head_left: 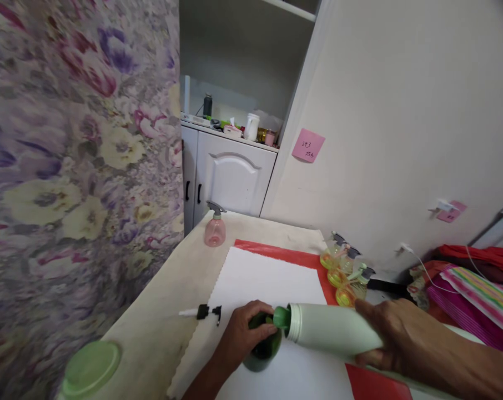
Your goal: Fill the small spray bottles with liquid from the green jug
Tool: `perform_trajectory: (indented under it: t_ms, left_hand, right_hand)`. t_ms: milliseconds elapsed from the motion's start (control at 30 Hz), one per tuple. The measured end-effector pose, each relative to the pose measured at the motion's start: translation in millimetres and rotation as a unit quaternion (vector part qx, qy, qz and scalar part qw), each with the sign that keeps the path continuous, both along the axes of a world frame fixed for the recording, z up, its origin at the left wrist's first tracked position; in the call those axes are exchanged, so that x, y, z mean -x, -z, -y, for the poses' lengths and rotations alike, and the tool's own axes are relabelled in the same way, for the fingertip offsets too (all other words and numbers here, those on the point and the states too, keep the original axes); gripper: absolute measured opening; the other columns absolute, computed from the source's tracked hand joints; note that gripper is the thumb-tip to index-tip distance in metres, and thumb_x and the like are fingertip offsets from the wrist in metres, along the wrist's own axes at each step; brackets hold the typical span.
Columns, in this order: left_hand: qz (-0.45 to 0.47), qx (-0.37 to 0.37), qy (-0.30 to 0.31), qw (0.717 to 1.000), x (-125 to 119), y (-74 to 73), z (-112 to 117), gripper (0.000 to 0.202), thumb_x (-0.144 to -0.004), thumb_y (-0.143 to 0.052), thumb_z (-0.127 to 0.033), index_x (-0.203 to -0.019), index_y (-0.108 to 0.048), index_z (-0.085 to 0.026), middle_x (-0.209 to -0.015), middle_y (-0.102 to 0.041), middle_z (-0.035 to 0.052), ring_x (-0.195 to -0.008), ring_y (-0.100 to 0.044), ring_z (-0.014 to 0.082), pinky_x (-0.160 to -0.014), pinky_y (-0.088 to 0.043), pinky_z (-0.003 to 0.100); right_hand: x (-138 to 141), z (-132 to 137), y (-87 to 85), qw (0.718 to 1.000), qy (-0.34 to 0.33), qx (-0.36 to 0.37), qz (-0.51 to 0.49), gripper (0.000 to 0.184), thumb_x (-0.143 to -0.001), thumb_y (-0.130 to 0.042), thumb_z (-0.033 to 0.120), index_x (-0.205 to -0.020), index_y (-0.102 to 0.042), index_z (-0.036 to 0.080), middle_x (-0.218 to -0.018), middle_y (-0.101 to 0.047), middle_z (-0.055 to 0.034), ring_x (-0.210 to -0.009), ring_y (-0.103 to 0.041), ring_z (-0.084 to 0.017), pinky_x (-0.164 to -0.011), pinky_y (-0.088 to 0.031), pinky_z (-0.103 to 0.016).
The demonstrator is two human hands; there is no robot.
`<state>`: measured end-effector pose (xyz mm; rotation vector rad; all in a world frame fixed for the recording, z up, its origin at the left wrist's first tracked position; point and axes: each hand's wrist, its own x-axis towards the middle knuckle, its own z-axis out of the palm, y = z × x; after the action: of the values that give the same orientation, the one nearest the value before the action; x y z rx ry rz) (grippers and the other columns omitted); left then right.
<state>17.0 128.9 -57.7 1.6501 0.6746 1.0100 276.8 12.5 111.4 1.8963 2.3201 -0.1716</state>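
Note:
My left hand [251, 330] is wrapped around the upper part of a dark green bottle [263, 355], which stands on the white sheet. My right hand [395, 333] grips a large pale green bottle [335, 328], tipped onto its side with its open threaded mouth facing left. Between that mouth and the top of the dark bottle is a bright green piece [281, 317], perhaps a small funnel. Whether liquid is flowing cannot be made out. A black pump head [204, 312] with a white tube lies left of my left hand.
A round pale green lid [91, 366] lies at the table's near left. One pink spray bottle [215, 228] stands at the far left corner. Several yellowish spray bottles [343, 272] line the right edge. White paper [272, 278] covers red sheeting [272, 251]. A floral curtain [80, 166] hangs left.

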Motion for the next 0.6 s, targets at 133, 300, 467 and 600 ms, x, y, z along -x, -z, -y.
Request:
perform_trajectory:
  t_ms: [133, 300, 467, 600]
  left_hand:
    - [-0.005, 0.004, -0.001, 1.000, -0.2, 0.8, -0.6, 0.016, -0.072, -0.071, -0.020, -0.088, -0.073, -0.020, -0.089, -0.074, 0.0032, -0.086, -0.066, 0.0225, -0.080, -0.046, 0.030]
    - [-0.006, 0.005, 0.000, 1.000, -0.9, 1.6, -1.5, 0.015, -0.072, -0.072, -0.019, -0.088, -0.073, -0.020, -0.089, -0.074, 0.0031, -0.087, -0.065, 0.0223, -0.081, -0.046, 0.030]
    - [-0.006, 0.002, 0.000, 1.000, -0.8, 2.7, -1.6, 0.016, -0.073, -0.071, -0.018, -0.089, -0.072, -0.020, -0.090, -0.074, 0.0028, -0.088, -0.065, 0.0223, -0.081, -0.046, 0.029]
    - [-0.006, 0.001, 0.000, 1.000, -0.7, 1.8, -2.1, 0.016, -0.073, -0.072, -0.020, -0.089, -0.072, -0.020, -0.090, -0.074, 0.0031, -0.087, -0.066, 0.0224, -0.081, -0.046, 0.029]
  right_hand:
    - [-1.4, 0.0, 0.6, 1.000, -0.003, -0.002, 0.000, 0.040, -0.080, -0.056, 0.062, -0.092, -0.054, 0.024, -0.074, -0.070, -0.0055, -0.062, -0.067, -0.026, -0.052, -0.029, -0.030]
    - [1.5, 0.3, -2.4, 1.000, -0.016, -0.006, 0.021, 0.039, -0.081, -0.056, 0.060, -0.094, -0.054, 0.023, -0.075, -0.071, -0.0069, -0.063, -0.068, -0.027, -0.051, -0.031, -0.031]
    - [6.9, 0.8, -7.8, 1.000, -0.010, -0.002, 0.017, 0.032, -0.081, -0.061, 0.049, -0.097, -0.056, 0.022, -0.073, -0.072, -0.0058, -0.061, -0.069, -0.025, -0.051, -0.034, -0.030]
    - [7.0, 1.4, -8.1, 0.999, -0.019, -0.013, 0.033, 0.037, -0.080, -0.062, 0.054, -0.093, -0.058, 0.021, -0.072, -0.072, -0.0074, -0.060, -0.069, -0.026, -0.050, -0.033, -0.030]
